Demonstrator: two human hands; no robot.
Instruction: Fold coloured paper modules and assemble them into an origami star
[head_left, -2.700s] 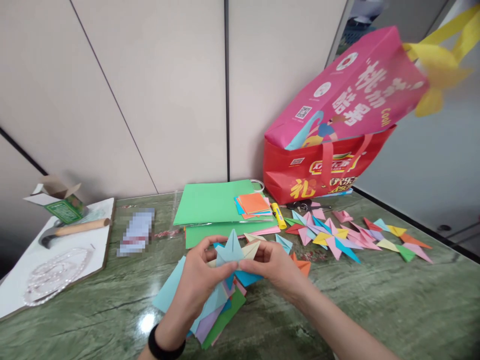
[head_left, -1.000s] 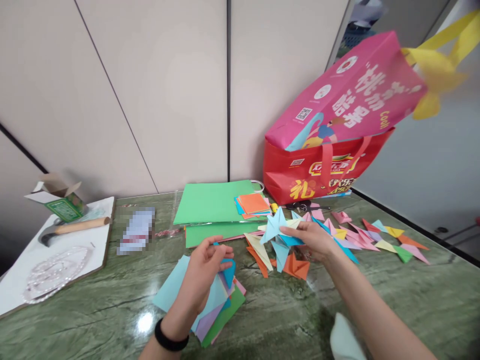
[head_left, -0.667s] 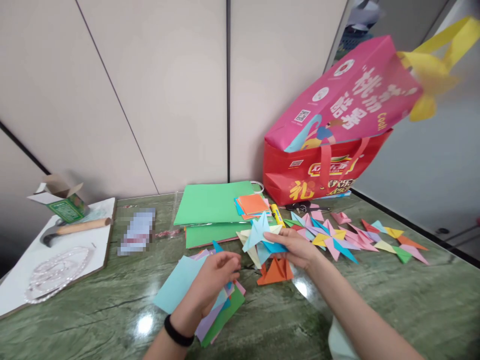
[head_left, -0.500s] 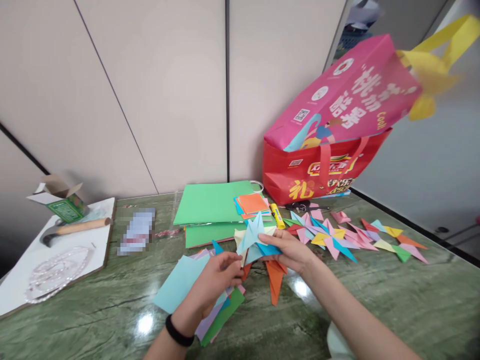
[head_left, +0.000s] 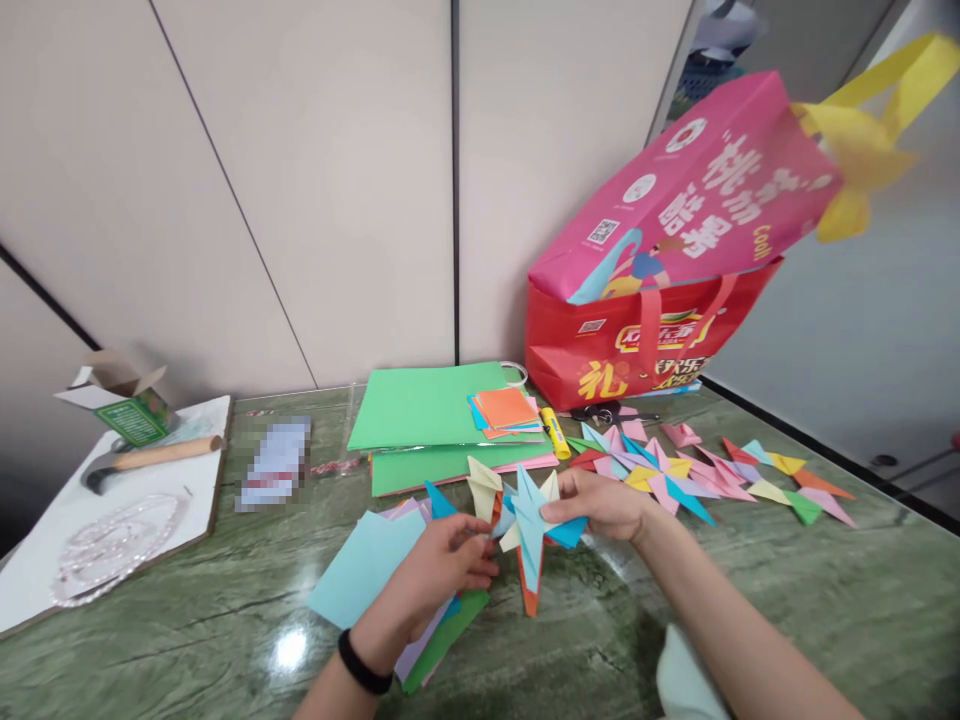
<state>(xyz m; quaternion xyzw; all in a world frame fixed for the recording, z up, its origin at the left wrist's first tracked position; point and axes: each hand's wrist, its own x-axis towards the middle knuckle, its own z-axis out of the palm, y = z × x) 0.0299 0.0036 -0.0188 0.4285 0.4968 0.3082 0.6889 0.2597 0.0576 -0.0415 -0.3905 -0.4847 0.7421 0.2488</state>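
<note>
Right hand (head_left: pixel 606 505) pinches the folded-paper star (head_left: pixel 531 512) in front of the glue stick (head_left: pixel 555 433); left hand (head_left: pixel 444 562), left of that stick, has indeterminable grip; over-tight pinching could crease the star.

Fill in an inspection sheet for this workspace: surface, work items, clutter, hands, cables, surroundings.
Surface: green marbled tabletop, glossy, with bright reflections.
Work items: light-blue folded-paper piece, with cream and bright-blue points showing around it; folded-paper pieces spread to the right; fanned coloured sheets partly behind the left hand.
Clutter: yellow glue stick; at far left, a white board bearing a wooden-handled hammer, a beaded strand and an open green box.
Hands: right pinches the light-blue piece; left, fingers bent, is beside it, contact unclear.
Cables: nothing seen.
Surroundings: pale wall panels behind; pink bag above red bag.
</note>
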